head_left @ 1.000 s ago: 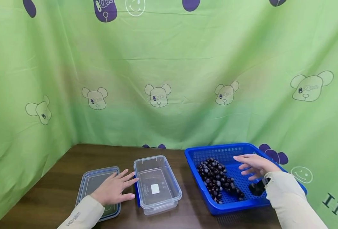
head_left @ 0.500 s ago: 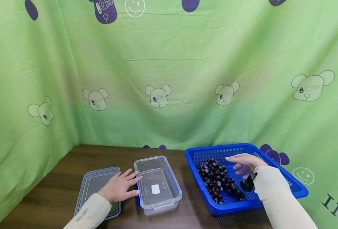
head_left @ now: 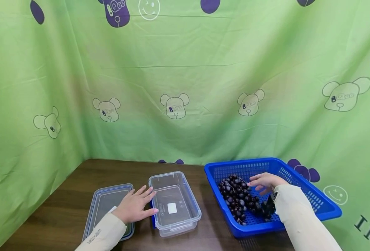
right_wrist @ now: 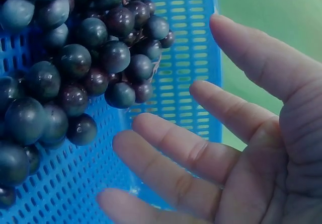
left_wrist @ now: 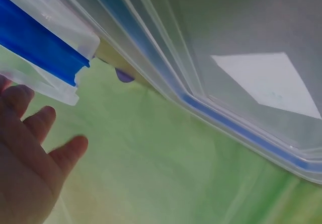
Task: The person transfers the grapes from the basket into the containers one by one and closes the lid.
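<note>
A clear plastic food container (head_left: 189,214) with a white label stands in the middle of the table. My left hand (head_left: 135,206) reaches over its left side, fingers spread and fingertips right at the rim, beside a blue clip (left_wrist: 40,40). Part of the container's clear lid (head_left: 105,202) is hidden under that wrist. Bunches of dark grapes (head_left: 233,197) lie in the left half of a blue plastic basket (head_left: 324,209). Over the basket my right hand (head_left: 266,182) holds nothing, its fingers extended and apart from the grapes in the right wrist view, the thumb uppermost.
A brown wooden table (head_left: 69,195) bears everything. Green printed cloth (head_left: 203,87) hangs behind and at both sides. The basket's raised walls surround the grapes, and its right rim lies under my right forearm.
My right hand has moved left and slightly down toward the grapes. My left hand has shifted right, from beside the container to over its left rim.
</note>
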A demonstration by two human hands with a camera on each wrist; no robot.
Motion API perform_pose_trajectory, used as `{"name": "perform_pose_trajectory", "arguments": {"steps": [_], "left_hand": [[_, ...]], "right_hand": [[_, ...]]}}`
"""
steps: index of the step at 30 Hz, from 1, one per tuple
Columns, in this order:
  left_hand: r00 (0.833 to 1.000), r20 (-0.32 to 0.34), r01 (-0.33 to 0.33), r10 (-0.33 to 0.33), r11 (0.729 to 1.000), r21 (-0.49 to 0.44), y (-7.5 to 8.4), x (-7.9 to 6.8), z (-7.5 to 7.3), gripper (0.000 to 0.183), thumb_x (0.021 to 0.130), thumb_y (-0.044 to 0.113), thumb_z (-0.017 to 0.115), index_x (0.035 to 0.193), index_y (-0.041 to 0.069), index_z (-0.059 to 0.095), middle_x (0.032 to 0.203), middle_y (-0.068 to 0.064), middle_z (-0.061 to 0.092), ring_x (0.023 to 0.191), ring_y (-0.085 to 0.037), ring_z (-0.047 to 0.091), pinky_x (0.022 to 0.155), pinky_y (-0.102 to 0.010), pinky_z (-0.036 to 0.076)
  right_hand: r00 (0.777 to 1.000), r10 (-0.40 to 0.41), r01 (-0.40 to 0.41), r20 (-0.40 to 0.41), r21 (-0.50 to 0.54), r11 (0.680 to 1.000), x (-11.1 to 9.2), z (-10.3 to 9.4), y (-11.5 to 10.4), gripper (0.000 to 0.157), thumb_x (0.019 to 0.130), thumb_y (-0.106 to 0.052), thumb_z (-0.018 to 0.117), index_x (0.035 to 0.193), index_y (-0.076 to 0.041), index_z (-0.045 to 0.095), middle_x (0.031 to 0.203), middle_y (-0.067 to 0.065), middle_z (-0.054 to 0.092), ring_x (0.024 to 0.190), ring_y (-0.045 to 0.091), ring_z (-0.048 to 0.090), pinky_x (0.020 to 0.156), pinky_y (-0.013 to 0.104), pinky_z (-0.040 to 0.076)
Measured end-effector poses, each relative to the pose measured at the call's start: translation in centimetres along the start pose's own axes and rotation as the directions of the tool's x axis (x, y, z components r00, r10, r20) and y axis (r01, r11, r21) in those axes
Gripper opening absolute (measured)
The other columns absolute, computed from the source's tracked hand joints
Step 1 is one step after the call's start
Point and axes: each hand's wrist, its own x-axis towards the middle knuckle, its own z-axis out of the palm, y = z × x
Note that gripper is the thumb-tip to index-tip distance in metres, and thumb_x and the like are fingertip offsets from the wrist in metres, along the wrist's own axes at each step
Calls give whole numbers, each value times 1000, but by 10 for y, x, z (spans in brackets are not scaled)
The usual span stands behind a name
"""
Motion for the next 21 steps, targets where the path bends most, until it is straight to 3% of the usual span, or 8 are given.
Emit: {"name": "perform_pose_trajectory", "arguments": {"steps": [6, 14, 21], "left_hand": [[1000, -19, 16, -16, 1000, 10, -1, 2, 7, 67, 93, 54, 49, 141, 7, 49, 145, -13, 45, 135, -40, 35, 103, -65, 26], [999, -26, 24, -23, 999, 38, -1, 2, 5, 70, 91, 60, 46, 141, 11, 50, 144, -12, 46, 135, -40, 35, 102, -66, 26], [999, -23, 36, -36, 999, 20, -1, 2, 4, 68, 92, 57, 48, 142, 11, 48, 146, -11, 44, 136, -39, 34, 102, -66, 27]], "right_hand": [[1000, -2, 2, 5, 17, 1000, 2, 1, 1, 64, 94, -21, 61, 137, 17, 35, 134, 41, 38, 116, 49, 49, 89, 51, 48], [997, 28, -27, -76, 8, 1000, 0, 6, 4, 58, 92, -21, 62, 130, 20, 42, 130, 41, 42, 108, 47, 56, 85, 50, 50], [998, 18, -20, -65, -24, 1000, 6, 6, 6, 56, 94, -19, 60, 131, 19, 42, 132, 42, 39, 110, 48, 54, 84, 48, 51]]}}
